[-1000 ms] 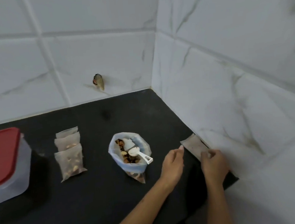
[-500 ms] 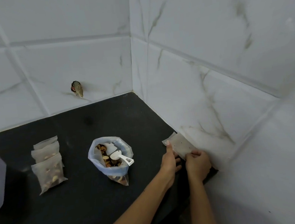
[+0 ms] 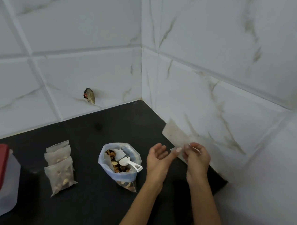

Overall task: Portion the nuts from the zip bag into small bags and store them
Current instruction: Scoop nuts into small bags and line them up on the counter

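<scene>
On a black worktop (image 3: 91,214) in a tiled corner, the right hand (image 3: 196,157) pinches an empty small bag (image 3: 175,136) lifted near the wall, while the left hand (image 3: 157,160) is open, palm up, thumb touching the bag's lower edge. Left of the hands stands the open zip bag (image 3: 119,163) of nuts with a white scoop (image 3: 129,163) inside; further left lie three filled bags (image 3: 59,168) and a red-lidded box (image 3: 2,179)

Nuts, zip bag, small bags on black counter
Open zip bag (image 3: 119,163) upright, nuts (image 3: 119,166) inside; three filled small bags (image 3: 60,169) overlapping left; empty small bag (image 3: 175,137) raised, apparently pinched.
</scene>
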